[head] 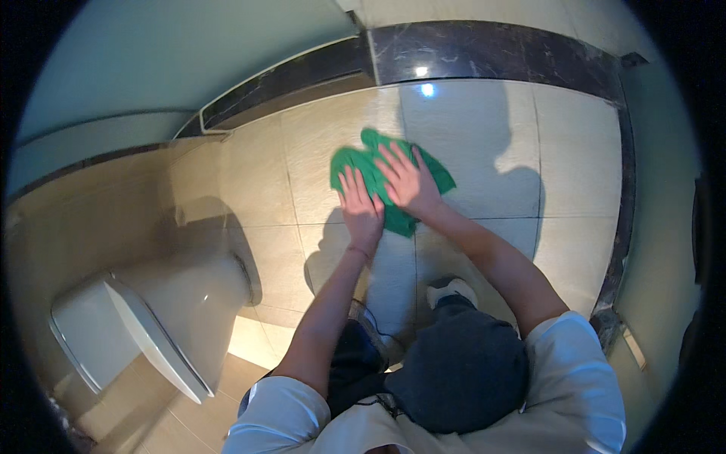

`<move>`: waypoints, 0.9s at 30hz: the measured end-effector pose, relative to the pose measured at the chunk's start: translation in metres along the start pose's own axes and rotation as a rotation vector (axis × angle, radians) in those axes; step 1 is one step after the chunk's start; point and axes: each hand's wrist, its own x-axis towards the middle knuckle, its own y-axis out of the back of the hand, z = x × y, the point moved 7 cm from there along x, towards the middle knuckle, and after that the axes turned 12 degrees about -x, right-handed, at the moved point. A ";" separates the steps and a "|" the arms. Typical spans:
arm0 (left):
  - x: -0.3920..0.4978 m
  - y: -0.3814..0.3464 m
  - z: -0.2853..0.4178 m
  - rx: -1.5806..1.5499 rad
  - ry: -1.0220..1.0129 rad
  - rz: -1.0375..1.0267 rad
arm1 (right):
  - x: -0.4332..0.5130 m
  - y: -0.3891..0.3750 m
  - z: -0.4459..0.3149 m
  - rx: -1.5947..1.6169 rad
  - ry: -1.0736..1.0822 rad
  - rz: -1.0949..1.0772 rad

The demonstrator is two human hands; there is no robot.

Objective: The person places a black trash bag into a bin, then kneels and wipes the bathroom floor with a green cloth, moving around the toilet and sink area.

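Note:
A green cloth (368,162) lies spread and wrinkled on the tiled floor (471,153). My left hand (359,203) presses flat on its left part, fingers extended forward and the thumb apart. To the right and slightly farther forward, my right hand (411,184) rests flat on the same cloth with its fingers spread. Neither hand is closed around the fabric. Parts of the cloth under both palms are hidden.
A white toilet (187,318) with a raised lid or seat stands at left. Dark marble edging (454,51) borders the floor at the far side, beside a pale panel (198,62). My bent knee (465,369) and a shoe (451,290) are close below my right arm.

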 end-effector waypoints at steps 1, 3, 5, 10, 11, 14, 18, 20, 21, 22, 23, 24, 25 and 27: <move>-0.026 -0.002 0.004 0.004 0.042 -0.051 | -0.017 -0.003 -0.016 0.027 0.067 -0.027; -0.085 -0.009 0.014 0.013 0.123 -0.133 | -0.055 -0.017 -0.051 0.032 0.206 -0.141; -0.133 -0.022 0.018 0.014 0.208 -0.208 | -0.093 -0.018 -0.070 0.084 0.271 -0.167; -0.144 -0.018 0.014 -0.048 0.269 -0.195 | -0.075 -0.014 -0.077 0.126 0.385 -0.205; -0.127 -0.012 0.006 -0.044 0.270 -0.141 | -0.055 -0.015 -0.073 0.119 0.357 -0.167; -0.055 0.027 -0.045 -0.191 0.309 0.180 | 0.024 -0.023 -0.081 0.071 0.266 -0.061; 0.044 0.058 -0.117 -0.213 0.547 0.288 | 0.115 -0.050 -0.089 -0.023 0.168 0.038; 0.066 0.074 -0.145 -0.048 0.480 0.283 | 0.147 -0.057 -0.102 -0.065 0.178 0.056; 0.074 0.079 -0.161 0.075 0.443 0.264 | 0.160 -0.061 -0.107 -0.065 0.178 0.073; 0.079 0.085 -0.171 0.128 0.425 0.261 | 0.170 -0.064 -0.110 -0.085 0.178 0.077; 0.083 0.090 -0.181 0.181 0.407 0.257 | 0.179 -0.067 -0.114 -0.104 0.179 0.081; 0.085 0.096 -0.192 0.233 0.391 0.249 | 0.187 -0.072 -0.119 -0.123 0.177 0.082; 0.086 0.101 -0.202 0.249 0.389 0.254 | 0.193 -0.076 -0.123 -0.117 0.177 0.081; 0.083 0.115 -0.224 0.291 0.391 0.265 | 0.206 -0.085 -0.139 -0.099 0.181 0.079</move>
